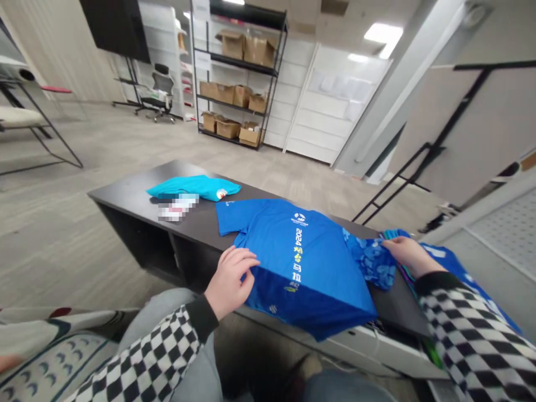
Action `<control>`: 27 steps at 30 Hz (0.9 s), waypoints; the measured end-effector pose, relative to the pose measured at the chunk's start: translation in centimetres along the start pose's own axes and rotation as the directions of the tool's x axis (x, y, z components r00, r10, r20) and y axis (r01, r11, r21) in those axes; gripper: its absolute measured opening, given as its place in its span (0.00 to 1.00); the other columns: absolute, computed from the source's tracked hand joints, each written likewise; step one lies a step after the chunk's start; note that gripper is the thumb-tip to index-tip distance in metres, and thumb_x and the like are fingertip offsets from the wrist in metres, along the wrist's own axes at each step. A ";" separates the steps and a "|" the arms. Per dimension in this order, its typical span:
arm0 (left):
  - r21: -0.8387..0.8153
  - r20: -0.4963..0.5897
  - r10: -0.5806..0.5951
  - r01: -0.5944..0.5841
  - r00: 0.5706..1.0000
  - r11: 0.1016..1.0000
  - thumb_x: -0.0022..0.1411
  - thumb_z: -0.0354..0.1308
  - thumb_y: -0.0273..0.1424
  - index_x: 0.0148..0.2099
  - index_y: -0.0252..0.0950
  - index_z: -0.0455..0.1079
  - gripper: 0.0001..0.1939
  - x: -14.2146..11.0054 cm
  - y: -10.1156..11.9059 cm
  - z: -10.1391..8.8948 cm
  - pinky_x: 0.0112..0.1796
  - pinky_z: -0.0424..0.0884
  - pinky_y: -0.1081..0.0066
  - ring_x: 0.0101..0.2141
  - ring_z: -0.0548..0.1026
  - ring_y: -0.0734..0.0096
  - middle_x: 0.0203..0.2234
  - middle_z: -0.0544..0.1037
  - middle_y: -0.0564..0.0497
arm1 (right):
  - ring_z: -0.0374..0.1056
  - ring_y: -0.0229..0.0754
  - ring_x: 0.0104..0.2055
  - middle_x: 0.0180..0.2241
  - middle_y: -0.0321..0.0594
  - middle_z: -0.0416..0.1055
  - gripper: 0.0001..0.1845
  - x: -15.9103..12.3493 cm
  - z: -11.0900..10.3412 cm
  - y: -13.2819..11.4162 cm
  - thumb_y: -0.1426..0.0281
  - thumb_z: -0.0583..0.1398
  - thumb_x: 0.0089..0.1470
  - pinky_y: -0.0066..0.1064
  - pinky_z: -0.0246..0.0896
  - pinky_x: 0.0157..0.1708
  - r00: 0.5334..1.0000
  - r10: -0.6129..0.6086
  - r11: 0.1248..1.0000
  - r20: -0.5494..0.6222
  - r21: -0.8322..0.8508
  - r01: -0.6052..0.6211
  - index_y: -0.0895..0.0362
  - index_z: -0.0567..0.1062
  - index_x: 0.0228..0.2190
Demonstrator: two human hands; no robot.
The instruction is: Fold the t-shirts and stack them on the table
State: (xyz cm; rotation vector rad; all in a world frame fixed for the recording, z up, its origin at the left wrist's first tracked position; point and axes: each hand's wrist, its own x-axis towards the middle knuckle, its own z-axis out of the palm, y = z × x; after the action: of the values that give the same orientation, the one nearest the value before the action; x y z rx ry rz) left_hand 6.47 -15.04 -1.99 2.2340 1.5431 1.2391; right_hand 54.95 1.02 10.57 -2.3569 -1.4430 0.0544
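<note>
The right hand pinches patterned cloth — seemingly keeping it outstretched — while the left hand (loosely spread) flanks the blue shirt.

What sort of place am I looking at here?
Probably an office, perhaps its storage corner: a wheeled office chair and a large dark screen stand near a black shelving rack holding cardboard boxes.

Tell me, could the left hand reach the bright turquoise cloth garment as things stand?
Probably, with a stretch: nothing tall stands between the left hand and the turquoise garment on the dark, flat tabletop.
</note>
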 end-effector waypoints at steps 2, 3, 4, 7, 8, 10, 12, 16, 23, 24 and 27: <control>0.004 0.015 0.036 -0.036 0.999 0.999 0.71 0.54 0.26 0.57 0.48 0.85 0.22 -0.3 0.0 0.0 0.76 0.62 0.43 0.66 0.79 0.56 0.60 0.85 0.49 | 0.77 0.44 0.32 0.32 0.55 0.82 0.07 1.2 -1.5 -1.4 0.73 0.70 0.65 0.38 0.64 0.34 0.996 -0.081 0.995 0.038 -0.053 0.083 0.64 0.88 0.35; 0.007 0.031 0.050 -0.050 0.998 0.999 0.72 0.54 0.25 0.60 0.48 0.84 0.24 -0.4 -0.1 -0.1 0.76 0.61 0.43 0.68 0.78 0.56 0.62 0.84 0.48 | 0.78 0.45 0.35 0.35 0.53 0.83 0.06 1.5 -2.0 -2.7 0.73 0.70 0.65 0.36 0.65 0.36 0.989 -0.145 0.987 0.022 -0.066 0.146 0.62 0.88 0.39; 0.014 0.050 0.059 -0.060 0.997 0.998 0.72 0.53 0.25 0.63 0.48 0.83 0.26 -0.4 -0.3 -0.1 0.76 0.61 0.42 0.68 0.77 0.55 0.65 0.83 0.48 | 0.79 0.46 0.37 0.37 0.51 0.84 0.06 1.7 -2.4 -4.2 0.73 0.69 0.63 0.34 0.66 0.37 0.980 -0.201 0.977 0.009 -0.072 0.201 0.61 0.88 0.41; 0.050 0.108 0.062 -0.068 0.992 0.996 0.71 0.54 0.25 0.66 0.49 0.82 0.28 -0.4 -0.7 0.1 0.76 0.61 0.38 0.70 0.76 0.52 0.68 0.80 0.48 | 0.78 0.43 0.34 0.36 0.47 0.85 0.09 1.1 -2.3 -10.1 0.71 0.69 0.61 0.30 0.66 0.35 0.953 -0.302 0.953 0.010 0.001 0.302 0.60 0.87 0.42; 0.059 0.120 0.062 -0.069 0.991 0.996 0.71 0.55 0.25 0.66 0.49 0.82 0.28 -0.4 -0.8 0.2 0.76 0.61 0.37 0.70 0.75 0.51 0.69 0.80 0.47 | 0.77 0.42 0.32 0.35 0.45 0.85 0.10 0.7 -2.0 -12.2 0.71 0.68 0.61 0.29 0.65 0.33 0.947 -0.320 0.947 0.021 0.052 0.318 0.60 0.87 0.43; 0.071 0.134 0.061 -0.071 0.989 0.995 0.71 0.56 0.26 0.66 0.48 0.82 0.27 -0.4 -0.7 0.3 0.76 0.60 0.36 0.71 0.74 0.48 0.69 0.79 0.47 | 0.76 0.40 0.29 0.32 0.43 0.83 0.11 -0.2 -1.0 -16.4 0.71 0.67 0.61 0.28 0.65 0.31 0.940 -0.337 0.934 0.049 0.146 0.327 0.61 0.86 0.44; 0.077 0.144 0.057 -0.068 0.988 0.995 0.71 0.56 0.27 0.67 0.47 0.82 0.27 -0.4 -0.6 0.2 0.77 0.59 0.35 0.71 0.74 0.48 0.70 0.79 0.47 | 0.74 0.40 0.27 0.28 0.40 0.80 0.10 -1.3 0.5 -20.2 0.72 0.66 0.60 0.27 0.65 0.29 0.932 -0.350 0.926 0.091 0.183 0.329 0.61 0.85 0.42; 0.059 0.148 0.050 -0.059 0.988 0.997 0.71 0.57 0.27 0.67 0.49 0.81 0.27 -0.4 -0.4 0.0 0.77 0.58 0.37 0.71 0.74 0.49 0.69 0.79 0.48 | 0.69 0.39 0.23 0.21 0.35 0.72 0.08 -4.4 4.7 -26.4 0.76 0.66 0.57 0.26 0.64 0.26 0.896 -0.384 0.911 0.226 0.248 0.328 0.61 0.84 0.40; 0.005 0.149 0.037 -0.038 0.988 0.999 0.69 0.59 0.25 0.68 0.49 0.80 0.29 -0.4 -0.5 0.1 0.78 0.57 0.40 0.73 0.72 0.51 0.70 0.78 0.49 | 0.72 0.38 0.22 0.26 0.36 0.75 0.08 -10.3 11.6 -30.6 0.70 0.66 0.69 0.25 0.69 0.23 0.736 -0.464 0.873 0.492 0.395 0.286 0.60 0.81 0.48; -0.006 0.150 0.040 -0.039 0.988 0.999 0.69 0.59 0.25 0.69 0.48 0.80 0.29 -0.5 -0.5 0.1 0.79 0.56 0.41 0.73 0.71 0.51 0.71 0.78 0.49 | 0.75 0.39 0.24 0.29 0.38 0.78 0.08 -10.6 12.0 -30.6 0.68 0.65 0.71 0.26 0.71 0.24 0.689 -0.480 0.862 0.543 0.436 0.257 0.59 0.80 0.48; -0.030 0.157 0.048 -0.044 0.986 0.999 0.70 0.59 0.25 0.70 0.45 0.79 0.29 -0.5 -0.5 -0.1 0.79 0.54 0.42 0.74 0.70 0.51 0.71 0.77 0.47 | 0.80 0.41 0.28 0.38 0.46 0.83 0.12 -10.2 12.3 -30.0 0.61 0.65 0.73 0.28 0.74 0.24 0.543 -0.530 0.807 0.651 0.585 0.086 0.57 0.78 0.48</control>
State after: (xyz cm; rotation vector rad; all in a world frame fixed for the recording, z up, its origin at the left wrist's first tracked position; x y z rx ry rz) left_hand 5.93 -15.24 -2.46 2.3019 1.4168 1.0578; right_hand 21.81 7.90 7.50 -1.5996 -1.9085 1.3841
